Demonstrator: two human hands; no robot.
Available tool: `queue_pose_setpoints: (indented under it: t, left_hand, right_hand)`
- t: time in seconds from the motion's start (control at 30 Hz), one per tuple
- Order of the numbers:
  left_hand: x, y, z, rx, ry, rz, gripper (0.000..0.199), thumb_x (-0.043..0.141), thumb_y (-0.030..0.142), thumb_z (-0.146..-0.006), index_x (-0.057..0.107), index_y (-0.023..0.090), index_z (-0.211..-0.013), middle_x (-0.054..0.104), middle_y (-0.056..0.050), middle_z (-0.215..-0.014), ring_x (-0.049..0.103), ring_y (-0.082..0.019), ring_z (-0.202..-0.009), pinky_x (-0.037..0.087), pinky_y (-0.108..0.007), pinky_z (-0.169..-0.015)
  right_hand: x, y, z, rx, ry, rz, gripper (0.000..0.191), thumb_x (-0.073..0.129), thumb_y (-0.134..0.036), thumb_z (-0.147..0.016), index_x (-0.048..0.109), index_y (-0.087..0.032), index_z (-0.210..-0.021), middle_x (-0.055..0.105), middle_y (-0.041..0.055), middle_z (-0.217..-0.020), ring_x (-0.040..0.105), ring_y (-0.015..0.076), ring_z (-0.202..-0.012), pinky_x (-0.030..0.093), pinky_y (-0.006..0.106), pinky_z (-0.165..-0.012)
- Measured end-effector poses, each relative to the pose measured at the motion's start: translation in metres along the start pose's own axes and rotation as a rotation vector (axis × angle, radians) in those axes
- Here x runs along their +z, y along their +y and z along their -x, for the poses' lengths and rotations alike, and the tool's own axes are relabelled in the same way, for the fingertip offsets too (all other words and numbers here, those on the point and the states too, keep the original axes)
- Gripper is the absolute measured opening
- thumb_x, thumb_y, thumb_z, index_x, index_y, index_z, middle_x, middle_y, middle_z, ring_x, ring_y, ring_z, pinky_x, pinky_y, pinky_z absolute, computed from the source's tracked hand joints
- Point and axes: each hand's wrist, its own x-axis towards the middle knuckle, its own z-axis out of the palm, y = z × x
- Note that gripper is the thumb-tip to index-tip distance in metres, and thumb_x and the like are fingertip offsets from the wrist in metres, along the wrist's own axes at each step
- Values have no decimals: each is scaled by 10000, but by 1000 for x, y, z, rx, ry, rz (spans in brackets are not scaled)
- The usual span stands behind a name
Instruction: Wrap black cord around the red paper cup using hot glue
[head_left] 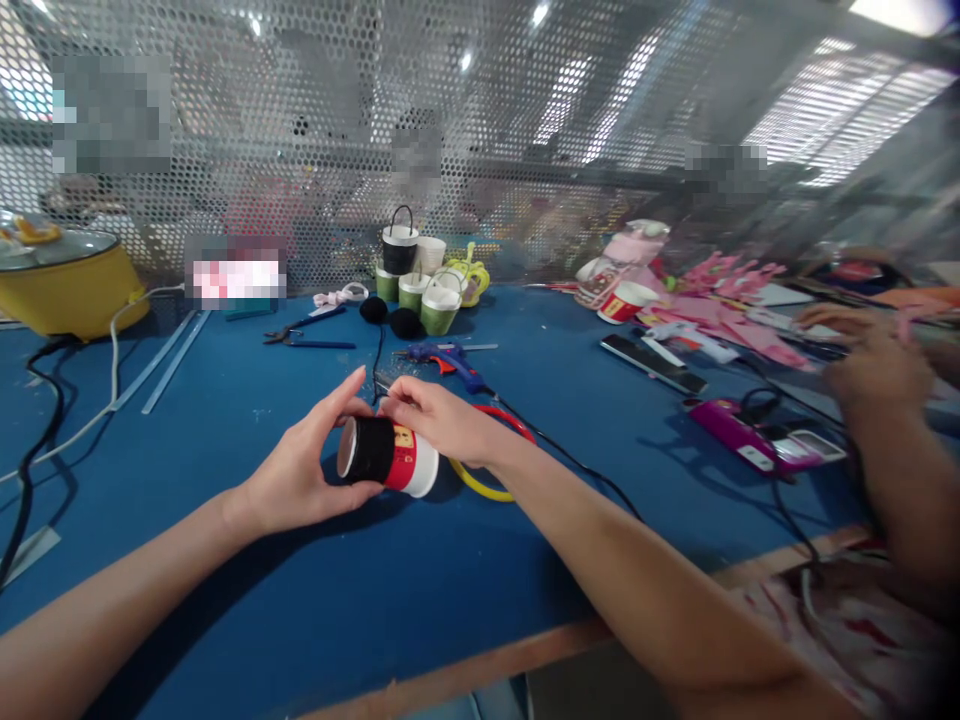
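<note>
A paper cup (pixel 405 460) lies on its side just above the blue table, its base end wrapped in black and its other end red and white. My left hand (pixel 307 465) is closed round the black part, thumb below and fingers above. At the cup's upper side, my right hand (pixel 431 415) pinches something thin and dark, too small to make out clearly. A black cord (pixel 379 360) runs from there toward two black yarn balls (pixel 405 323). Just beyond my hands rests a blue glue gun (pixel 450 365). Red and yellow rings (pixel 484 487) lie partly under my right forearm.
Wrapped cups (pixel 439 305) stand at the back by a perforated screen. Blue-handled pliers (pixel 311 343) lie left of them. A yellow pot (pixel 71 285) is at far left. On the right are a purple device (pixel 739 435), pink pieces and another person's hands (pixel 877 365).
</note>
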Motion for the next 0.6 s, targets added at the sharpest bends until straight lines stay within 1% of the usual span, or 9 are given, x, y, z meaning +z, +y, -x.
queue_pose_setpoints:
  t: [0.07, 0.13, 0.23, 0.33, 0.4, 0.47, 0.6]
  left_hand:
    - [-1, -1, 1, -1, -12, -27, 937, 704, 199, -710, 122, 340, -1430, 527, -85, -1179, 540, -263, -1088, 404, -478, -998]
    - [-2, -3, 1, 6, -19, -34, 927, 705, 220, -720, 122, 338, -1431, 520, -89, -1188, 529, -268, -1106, 401, -479, -1005]
    - [-3, -5, 0, 31, -24, -20, 903, 705, 269, -736, 130, 335, -1430, 512, -86, -1188, 520, -261, -1119, 404, -469, -1011]
    - [-3, -5, -3, 8, -37, 1, 900, 719, 338, -722, 158, 323, -1426, 504, -88, -1188, 502, -269, -1138, 408, -474, -1009]
    - [-4, -4, -5, -49, -47, 39, 921, 737, 389, -690, 186, 300, -1422, 500, -95, -1184, 498, -283, -1138, 413, -484, -999]
    - [-4, -2, -6, -139, -54, 115, 930, 740, 432, -672, 206, 269, -1416, 507, -100, -1152, 520, -289, -1106, 429, -487, -976]
    - [-4, 3, -7, -395, -97, 281, 875, 676, 478, -722, 197, 233, -1411, 505, -100, -1087, 595, -255, -960, 504, -447, -852]
  right_hand:
    - [-1, -1, 0, -10, -25, 41, 181, 489, -315, -860, 455, -187, -738, 464, -31, -668, 422, 117, -633, 335, 258, -575]
    - [-1, -2, 0, -27, -21, 76, 185, 479, -313, -868, 442, -192, -732, 453, -34, -668, 416, 118, -638, 331, 261, -584]
    - [-1, 0, 0, -54, 19, 108, 201, 428, -312, -888, 416, -199, -722, 441, -36, -660, 414, 119, -632, 326, 264, -583]
    - [0, 3, -2, -71, 56, 138, 205, 413, -317, -889, 394, -205, -718, 437, -38, -652, 410, 121, -620, 320, 268, -576]
    - [1, 4, -2, -74, 71, 162, 198, 413, -311, -885, 385, -208, -718, 436, -38, -651, 414, 123, -618, 320, 271, -580]
    - [1, 4, -1, -77, 86, 190, 192, 408, -312, -885, 380, -211, -724, 443, -35, -656, 425, 128, -624, 323, 277, -590]
    - [4, 2, 3, -117, 135, 262, 189, 404, -302, -887, 362, -214, -725, 452, -27, -677, 417, 128, -618, 320, 282, -593]
